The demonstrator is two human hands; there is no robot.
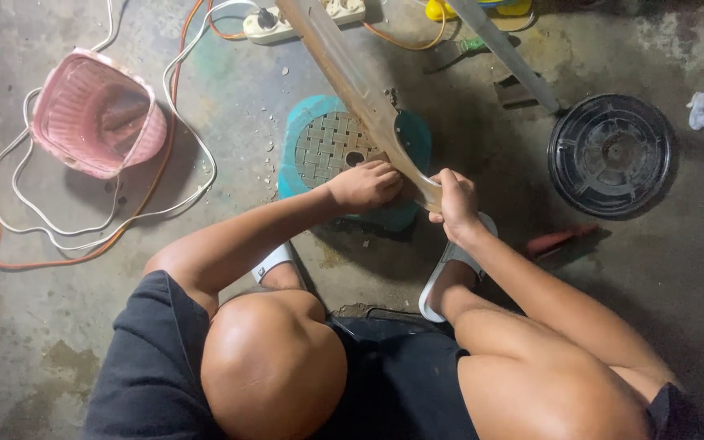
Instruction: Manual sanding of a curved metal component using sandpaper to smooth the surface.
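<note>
1. The long brown curved panel runs from the top centre of the frame down to the middle, its lower end resting over the teal plastic stool with the woven seat.
2. The left hand is closed over the panel's lower end from the left; the right hand grips the same end from the right, fingers wrapped round the edge. Both hold it, neither is open.
3. To do this well, I judge the stool should stay squarely under the end so it bears the weight, and the two grips should stay close together so the long piece does not twist.
4. Both feet in white sandals sit on the concrete floor just below the stool.
5. Further out: a black round cover at the right, a pink basket at upper left, white and orange cables looping round it, a power strip at the top.
</note>
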